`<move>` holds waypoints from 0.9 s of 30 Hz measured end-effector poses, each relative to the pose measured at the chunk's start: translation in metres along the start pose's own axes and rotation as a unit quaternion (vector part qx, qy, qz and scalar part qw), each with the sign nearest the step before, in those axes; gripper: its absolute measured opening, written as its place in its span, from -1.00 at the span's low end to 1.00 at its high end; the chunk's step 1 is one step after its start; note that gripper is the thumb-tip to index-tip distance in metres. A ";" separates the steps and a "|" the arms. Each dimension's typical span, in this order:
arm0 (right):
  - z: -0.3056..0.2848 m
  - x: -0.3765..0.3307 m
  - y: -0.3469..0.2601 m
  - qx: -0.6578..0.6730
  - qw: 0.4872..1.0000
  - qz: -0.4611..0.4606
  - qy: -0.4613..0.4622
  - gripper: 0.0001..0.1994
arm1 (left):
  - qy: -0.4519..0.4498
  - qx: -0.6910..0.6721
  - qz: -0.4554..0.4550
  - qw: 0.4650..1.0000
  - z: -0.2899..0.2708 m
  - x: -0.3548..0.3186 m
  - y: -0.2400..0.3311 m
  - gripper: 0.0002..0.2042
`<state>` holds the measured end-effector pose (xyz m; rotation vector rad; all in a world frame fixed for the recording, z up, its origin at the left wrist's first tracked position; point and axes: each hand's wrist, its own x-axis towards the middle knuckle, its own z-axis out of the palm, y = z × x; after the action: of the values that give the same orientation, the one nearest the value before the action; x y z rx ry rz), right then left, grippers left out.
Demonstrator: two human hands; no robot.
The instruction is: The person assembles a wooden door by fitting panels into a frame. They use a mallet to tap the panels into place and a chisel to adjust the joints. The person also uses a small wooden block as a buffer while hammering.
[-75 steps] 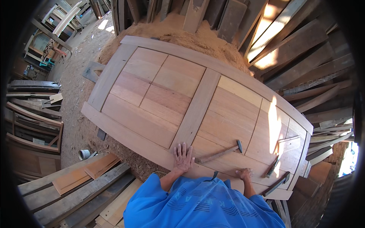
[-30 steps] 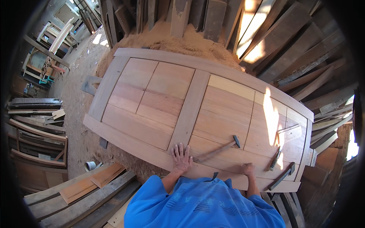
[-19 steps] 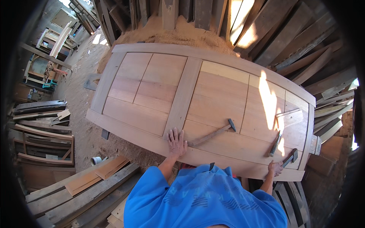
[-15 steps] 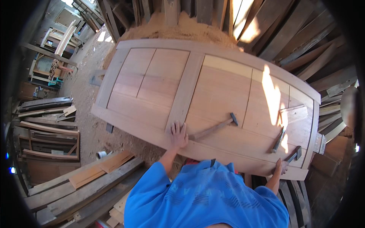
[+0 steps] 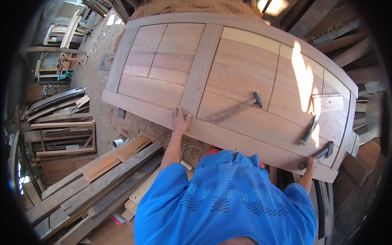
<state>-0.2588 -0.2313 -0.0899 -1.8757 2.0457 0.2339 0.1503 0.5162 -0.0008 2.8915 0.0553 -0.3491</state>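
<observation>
A large pale wooden panelled door (image 5: 203,69) lies flat in front of me. My left hand (image 5: 180,121) rests on its near rail, left of the cross stile, fingers spread. Near the door's right corner, my right hand (image 5: 312,162) is closed over the handle of a hammer (image 5: 328,150) with a dark head. A second hammer (image 5: 234,110) with a wooden handle lies mid-door between my hands. Farther right lie a dark-handled tool (image 5: 308,132) and a flat pale piece of wood (image 5: 330,103).
Long boards (image 5: 110,183) are stacked at lower left. Beyond them are wooden frames (image 5: 65,141) and a white tub (image 5: 118,143) on the dusty floor. Timber (image 5: 354,55) leans at upper right. Sawdust (image 5: 200,7) is heaped behind the door.
My left hand has moved left along the near rail, away from the middle hammer's handle. My right hand stays at the right-hand hammer. The view has shifted, so the door appears higher.
</observation>
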 end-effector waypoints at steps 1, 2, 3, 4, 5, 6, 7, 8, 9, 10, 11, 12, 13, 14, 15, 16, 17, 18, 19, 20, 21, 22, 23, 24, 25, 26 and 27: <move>-0.005 -0.003 -0.003 0.066 0.997 0.009 -0.029 -0.55 | -0.011 -0.007 -0.005 1.000 -0.005 0.003 0.009 -0.25; -0.009 -0.006 -0.011 0.138 0.989 0.014 -0.058 -0.63 | -0.016 -0.015 -0.008 1.000 -0.008 0.005 0.015 -0.22; -0.014 -0.009 -0.018 0.209 0.974 0.018 -0.087 -0.69 | -0.022 -0.024 -0.010 0.999 -0.010 0.007 0.021 -0.19; -0.019 -0.016 -0.027 0.281 0.952 0.023 -0.116 -0.74 | -0.009 -0.015 0.009 1.000 -0.014 0.010 0.029 -0.18; -0.026 -0.024 -0.038 0.351 0.925 0.027 -0.143 -0.77 | 0.003 -0.008 0.030 1.000 -0.013 0.010 0.036 -0.18; -0.037 -0.029 -0.049 0.371 0.919 0.015 -0.135 -0.76 | 0.015 0.000 0.049 0.999 -0.011 0.013 0.044 -0.17; -0.053 -0.040 -0.060 0.388 0.913 0.006 -0.128 -0.76 | 0.019 0.012 0.073 0.997 -0.010 0.018 0.051 -0.17; -0.065 -0.055 -0.073 0.403 0.907 -0.004 -0.119 -0.75 | 0.021 0.023 0.097 0.995 -0.007 0.024 0.059 -0.16; -0.070 -0.065 -0.080 0.429 0.899 -0.016 -0.084 -0.72 | 0.022 0.033 0.122 0.992 -0.003 0.034 0.067 -0.16; -0.072 -0.081 -0.089 0.453 0.888 -0.041 -0.066 -0.72 | 0.023 0.036 0.125 0.991 -0.001 0.044 0.073 -0.15; -0.072 -0.103 -0.100 0.475 0.876 -0.065 -0.050 -0.73 | 0.024 0.040 0.125 0.991 0.001 0.055 0.077 -0.14; -0.069 -0.128 -0.107 0.496 0.863 -0.087 -0.032 -0.73 | 0.022 0.045 0.129 0.990 0.003 0.066 0.081 -0.14; -0.059 -0.152 -0.111 0.498 0.864 -0.077 -0.010 -0.75 | 0.019 0.039 0.121 0.992 0.002 0.076 0.082 -0.13; -0.045 -0.176 -0.118 0.500 0.863 -0.068 0.011 -0.76 | 0.017 0.033 0.115 0.993 -0.001 0.088 0.087 -0.13; -0.031 -0.208 -0.128 0.510 0.854 -0.103 0.012 -0.80 | 0.015 0.026 0.106 0.994 -0.004 0.098 0.092 -0.13; -0.017 -0.249 -0.139 0.518 0.845 -0.136 0.012 -0.83 | -0.002 0.034 0.100 0.994 -0.011 0.105 0.097 -0.13; -0.018 -0.300 -0.164 0.567 0.810 -0.142 -0.043 -0.82 | -0.021 0.042 0.094 0.994 -0.019 0.110 0.103 -0.13; -0.026 -0.338 -0.192 0.611 0.771 -0.150 -0.098 -0.79 | -0.041 0.048 0.086 0.994 -0.022 0.111 0.107 -0.13; -0.024 -0.353 -0.212 0.606 0.772 -0.167 -0.093 -0.77 | -0.032 0.033 0.101 0.994 -0.020 0.111 0.106 -0.12; -0.019 -0.361 -0.235 0.603 0.771 -0.186 -0.089 -0.74 | -0.020 0.017 0.116 0.993 -0.017 0.112 0.104 -0.12; -0.015 -0.370 -0.259 0.598 0.770 -0.206 -0.085 -0.71 | -0.008 0.001 0.129 0.992 -0.013 0.113 0.102 -0.12; -0.008 -0.379 -0.281 0.539 0.806 -0.220 -0.108 -0.70 | 0.011 -0.016 0.151 0.988 -0.008 0.115 0.098 -0.12; -0.002 -0.391 -0.305 0.477 0.838 -0.232 -0.130 -0.70 | 0.029 -0.032 0.174 0.984 -0.002 0.118 0.094 -0.13; -0.004 -0.415 -0.340 0.457 0.847 -0.210 -0.174 -0.72 | 0.047 -0.046 0.192 0.979 0.002 0.120 0.088 -0.14; 0.005 -0.433 -0.366 0.461 0.839 -0.194 -0.213 -0.72 | 0.045 -0.048 0.201 0.977 0.004 0.124 0.088 -0.15; 0.018 -0.442 -0.385 0.525 0.764 -0.185 -0.327 -0.71 | 0.043 -0.050 0.207 0.976 0.003 0.129 0.091 -0.17; 0.027 -0.460 -0.406 0.574 0.698 -0.142 -0.404 -0.65 | 0.041 -0.052 0.212 0.975 0.002 0.132 0.091 -0.18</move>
<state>0.1732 0.1618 0.1001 -0.9195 0.8269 -0.2458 0.2840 0.4281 -0.0145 2.7150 -0.5069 -0.1409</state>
